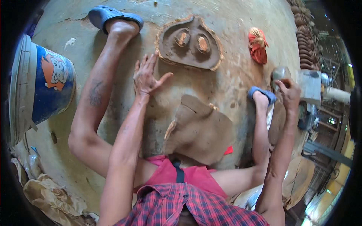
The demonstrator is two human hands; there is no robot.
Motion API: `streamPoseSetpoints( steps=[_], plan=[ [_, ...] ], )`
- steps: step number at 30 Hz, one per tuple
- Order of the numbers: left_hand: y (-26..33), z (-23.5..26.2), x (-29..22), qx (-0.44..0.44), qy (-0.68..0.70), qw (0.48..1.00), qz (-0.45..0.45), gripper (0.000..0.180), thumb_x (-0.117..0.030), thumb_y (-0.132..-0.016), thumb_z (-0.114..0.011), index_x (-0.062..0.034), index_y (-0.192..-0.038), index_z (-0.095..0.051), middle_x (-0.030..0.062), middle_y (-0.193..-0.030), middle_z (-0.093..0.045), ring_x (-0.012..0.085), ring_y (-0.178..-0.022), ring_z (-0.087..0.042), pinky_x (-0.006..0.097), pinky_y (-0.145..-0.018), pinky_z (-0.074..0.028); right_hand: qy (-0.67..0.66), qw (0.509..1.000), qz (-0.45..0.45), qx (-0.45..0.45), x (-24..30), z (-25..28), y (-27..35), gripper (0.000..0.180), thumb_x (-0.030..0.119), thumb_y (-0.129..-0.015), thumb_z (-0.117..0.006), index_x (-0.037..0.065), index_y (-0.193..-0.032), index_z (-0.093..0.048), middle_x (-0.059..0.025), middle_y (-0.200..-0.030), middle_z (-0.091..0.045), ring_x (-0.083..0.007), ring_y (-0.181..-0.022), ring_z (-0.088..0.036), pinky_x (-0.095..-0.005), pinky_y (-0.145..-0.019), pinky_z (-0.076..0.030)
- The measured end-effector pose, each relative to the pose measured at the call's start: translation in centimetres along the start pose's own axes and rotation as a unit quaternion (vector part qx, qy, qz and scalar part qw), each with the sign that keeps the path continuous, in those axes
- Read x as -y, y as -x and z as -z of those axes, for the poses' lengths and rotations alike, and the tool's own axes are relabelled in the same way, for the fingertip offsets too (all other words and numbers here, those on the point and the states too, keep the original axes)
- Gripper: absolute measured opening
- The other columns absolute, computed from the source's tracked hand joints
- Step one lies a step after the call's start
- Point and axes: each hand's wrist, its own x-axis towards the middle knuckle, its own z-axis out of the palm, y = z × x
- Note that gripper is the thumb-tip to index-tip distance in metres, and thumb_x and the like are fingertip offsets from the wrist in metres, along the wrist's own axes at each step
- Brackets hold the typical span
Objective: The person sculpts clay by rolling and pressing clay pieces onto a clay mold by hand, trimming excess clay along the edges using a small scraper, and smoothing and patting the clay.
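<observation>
Fingers spread wide, the left hand [148, 76] hovers flat and empty just beside a moulded clay slab [189, 43] with two hollows, lying on the dusty floor [233, 22]. Off to the right, the right hand [288, 91] is curled around a small clay-smeared jar [280, 74]. Another brown clay sheet [200, 130] lies between the person's legs, a blue bucket [43, 88] far left
</observation>
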Motion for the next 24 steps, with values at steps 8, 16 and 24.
streamPoseSetpoints(
  steps=[8, 16, 24],
  plan=[
    [1.0, 3.3, -3.4, -0.024, 0.31, 0.935, 0.169, 0.09, -0.049, -0.09, -0.081, -0.0089, -0.161, -0.043, 0.0209, -0.142, -0.065, 0.0323, -0.134, -0.061, 0.047, -0.121, -0.039, 0.233, 0.921, -0.202, -0.237, -20.3, 10.4, 21.5, 0.046, 0.043, -0.099, -0.072, -0.002, -0.11, -0.076, -0.0161, -0.107, -0.076, -0.0278, -0.098, -0.07, -0.0404, -0.088, -0.054],
    [9.8, 4.9, -11.7, 0.271, 0.411, 0.807, 0.326, 0.082, -0.037, -0.097, -0.077, -0.0037, -0.162, -0.04, 0.02, -0.14, -0.066, 0.0266, -0.13, -0.062, 0.04, -0.111, -0.047, 0.36, 0.881, -0.306, -0.008, -20.3, 3.6, 28.7, 0.068, 0.055, -0.1, -0.064, 0.006, -0.147, -0.059, -0.027, -0.157, -0.049, -0.0393, -0.154, -0.036, -0.0503, -0.128, -0.023],
    [13.1, 5.8, -12.1, 0.279, 0.49, 0.763, 0.314, 0.076, -0.027, -0.099, -0.074, -0.0008, -0.161, -0.039, 0.0143, -0.15, -0.058, 0.0232, -0.136, -0.055, 0.036, -0.115, -0.042, -0.28, 0.853, -0.379, 0.225, -1.4, -9.1, 28.7, 0.083, 0.054, -0.107, -0.055, 0.001, -0.165, -0.025, -0.0226, -0.101, -0.075, -0.0307, -0.093, -0.074, -0.0409, -0.084, -0.059]
  ],
)
